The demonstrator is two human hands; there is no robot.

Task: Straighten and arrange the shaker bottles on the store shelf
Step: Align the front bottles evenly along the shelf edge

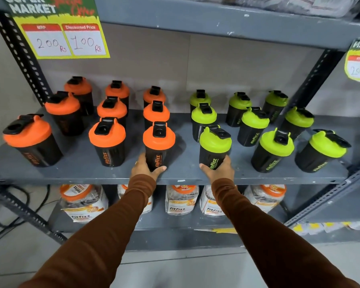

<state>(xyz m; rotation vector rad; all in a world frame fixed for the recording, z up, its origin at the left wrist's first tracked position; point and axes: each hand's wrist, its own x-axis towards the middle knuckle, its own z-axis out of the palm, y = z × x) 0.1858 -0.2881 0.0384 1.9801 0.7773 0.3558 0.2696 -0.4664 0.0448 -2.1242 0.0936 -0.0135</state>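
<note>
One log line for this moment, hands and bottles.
left hand: grips front orange-lid shaker | right hand: grips front green-lid shaker | both upright on shelf

You can read "fitfizz" down the side of each shaker bottle (158,161) and on the jars (82,206) on the shelf below them. Up left of the bottles, the price sign (59,28) reads "SUPER MARKET", "MRP 200 Rs" and "Discounted Price 100 Rs".
</note>
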